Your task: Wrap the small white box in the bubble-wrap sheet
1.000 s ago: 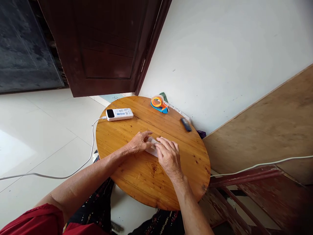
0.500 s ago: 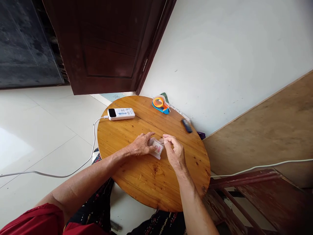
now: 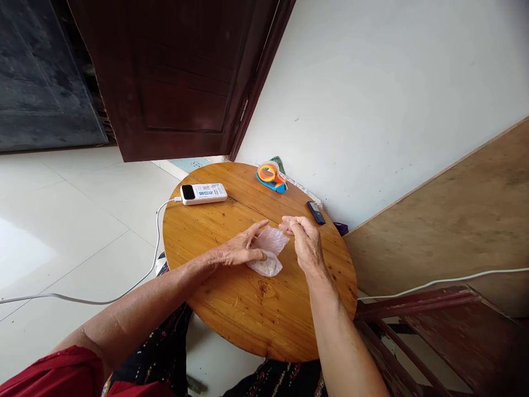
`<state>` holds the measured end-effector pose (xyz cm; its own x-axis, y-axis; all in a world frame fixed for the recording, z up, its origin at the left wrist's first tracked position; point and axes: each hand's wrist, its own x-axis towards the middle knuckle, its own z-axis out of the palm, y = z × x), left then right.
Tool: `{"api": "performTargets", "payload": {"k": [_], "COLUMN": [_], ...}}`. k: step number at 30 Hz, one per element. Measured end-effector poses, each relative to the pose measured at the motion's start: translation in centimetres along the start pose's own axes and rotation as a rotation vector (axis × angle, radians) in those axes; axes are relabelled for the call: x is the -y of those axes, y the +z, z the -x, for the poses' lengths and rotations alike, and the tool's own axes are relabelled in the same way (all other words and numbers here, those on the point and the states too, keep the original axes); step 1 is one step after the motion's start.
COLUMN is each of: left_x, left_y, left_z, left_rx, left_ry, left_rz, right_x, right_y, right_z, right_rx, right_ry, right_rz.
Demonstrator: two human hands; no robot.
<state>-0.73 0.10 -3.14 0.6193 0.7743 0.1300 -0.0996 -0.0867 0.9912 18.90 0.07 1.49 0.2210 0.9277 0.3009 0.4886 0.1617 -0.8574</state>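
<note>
Round wooden table (image 3: 231, 309) in the centre of the frame, knots showing in its varnished top. Dark brown wooden door (image 3: 177, 77) at upper centre, dark opening (image 3: 41, 71) at upper left. White tiled floor (image 3: 74, 220) on the left, glossy, bright patch at mid left. White wall (image 3: 392, 94) fills the upper right. Plywood board (image 3: 454, 220) leans at right. Worn red wooden frame (image 3: 433, 325) at lower right.

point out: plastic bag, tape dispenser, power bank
plastic bag (image 3: 270, 247): head view, middle of the crinkled clear film between the hands.
tape dispenser (image 3: 269, 176): head view, on the orange roll.
power bank (image 3: 204, 193): head view, middle of the white top face.
</note>
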Motion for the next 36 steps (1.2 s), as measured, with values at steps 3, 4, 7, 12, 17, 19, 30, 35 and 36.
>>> {"api": "performTargets", "payload": {"k": [3, 4, 7, 12, 17, 19, 30, 35, 36], "left_x": [0.0, 0.0, 0.0, 0.1, 0.1, -0.1, -0.1, 0.2, 0.2], "left_y": [0.0, 0.0, 0.1, 0.2, 0.1, 0.1, -0.4, -0.8, -0.8], "left_z": [-0.2, -0.2, -0.4, -0.8, -0.9, -0.9, -1.3, -1.5, -1.4], "left_rx": [-0.007, -0.009, -0.024, -0.102, -0.165, -0.165, -0.284, -0.356, -0.398], "left_ry": [0.009, 0.007, -0.024, -0.034, -0.060, -0.063, -0.050, -0.049, -0.030], "left_rz": [0.080, 0.084, 0.102, 0.236, 0.196, 0.222, 0.479, 0.343, 0.221], "right_x": [-0.4, -0.6, -1.2, -1.4, 2.1, 3.2, -2.6, -3.2, -3.2], "right_y": [0.3, 0.5, 0.9, 0.4, -0.6, -0.2, -0.1, 0.0, 0.2], "right_z": [-0.8, -1.1, -2.0, -1.7, 3.1, 4.7, 3.7, 3.9, 3.9], "right_rx": [-0.009, -0.010, -0.016, -0.128, -0.245, -0.151, -0.145, -0.073, -0.055], "right_ry": [0.062, 0.073, 0.078, 0.058, -0.109, -0.105, 0.183, 0.238, 0.275], "right_rz": [-0.045, -0.045, -0.024, 0.059, 0.330, 0.418, -0.234, -0.512, -0.599]}}
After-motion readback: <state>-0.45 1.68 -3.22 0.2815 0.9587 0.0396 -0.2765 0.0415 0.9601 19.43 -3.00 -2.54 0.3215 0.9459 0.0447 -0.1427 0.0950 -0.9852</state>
